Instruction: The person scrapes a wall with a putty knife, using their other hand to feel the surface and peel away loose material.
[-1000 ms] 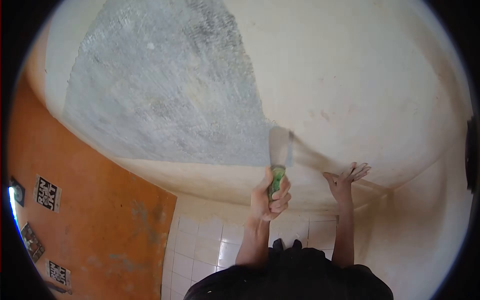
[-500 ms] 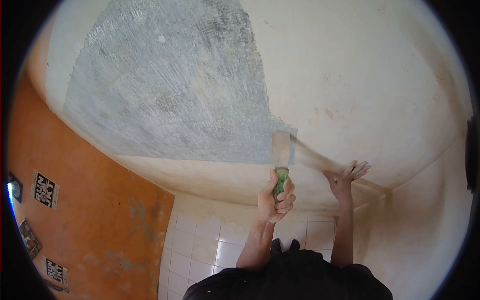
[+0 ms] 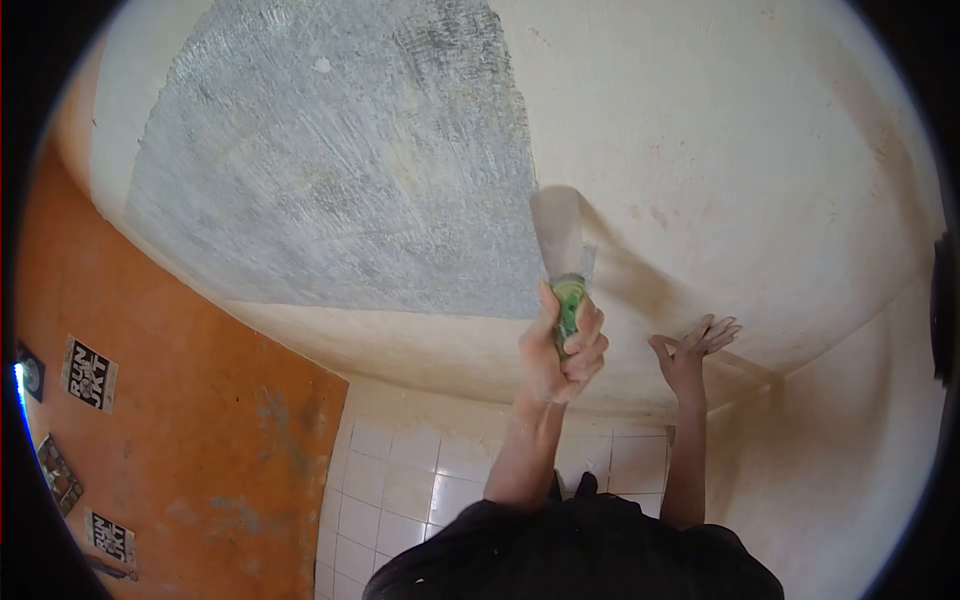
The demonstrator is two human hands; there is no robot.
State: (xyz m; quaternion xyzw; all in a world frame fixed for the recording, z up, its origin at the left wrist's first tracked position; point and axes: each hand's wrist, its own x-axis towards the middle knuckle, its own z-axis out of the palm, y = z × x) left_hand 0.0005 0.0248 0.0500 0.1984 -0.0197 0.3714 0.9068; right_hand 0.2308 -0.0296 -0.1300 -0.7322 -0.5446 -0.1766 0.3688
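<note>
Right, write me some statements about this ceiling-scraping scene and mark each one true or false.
1. The left hand grips a green-handled metal scraper. True.
2. The right hand holds a brush. False: it is empty, fingers spread by the cream ceiling.
3. The scraped grey patch lies to the left of the scraper's blade. True.
4. The side wall is blue. False: it is an orange wall.

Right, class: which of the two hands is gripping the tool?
The left hand: it is closed around the green-handled scraper, whose blade meets the ceiling. The right hand is open, fingers spread, holding nothing.
</note>
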